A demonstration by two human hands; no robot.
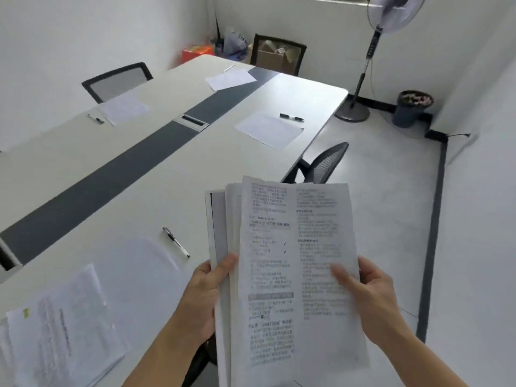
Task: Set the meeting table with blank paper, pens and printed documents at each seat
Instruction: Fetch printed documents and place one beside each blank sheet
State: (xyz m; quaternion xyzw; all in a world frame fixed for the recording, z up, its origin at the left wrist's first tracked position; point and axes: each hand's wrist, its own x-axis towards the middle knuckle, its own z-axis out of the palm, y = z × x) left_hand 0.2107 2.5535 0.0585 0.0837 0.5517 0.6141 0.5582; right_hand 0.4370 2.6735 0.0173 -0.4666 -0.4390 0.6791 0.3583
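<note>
Left hand [208, 291] and right hand [368, 294] – raised, thumbs up – grip printed documents [293, 275].

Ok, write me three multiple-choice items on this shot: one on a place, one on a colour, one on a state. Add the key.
1. Where does the black marker lie?
A. On the floor by the fan
B. On the table, beside the white sheet at the right-side seat
C. In the bin

2. What colour is the strip down the table's middle?
A. Red
B. Dark grey
C. Green

3. What are the hands doing?
A. Both hang empty
B. One holds a pen
C. Both hold the stack of printed documents

Key:
1 B: it lies on the tabletop, just beyond that sheet.
2 B: the strip is dark grey between white halves.
3 C: the left hand and right hand each grip a side of the stack.
</note>
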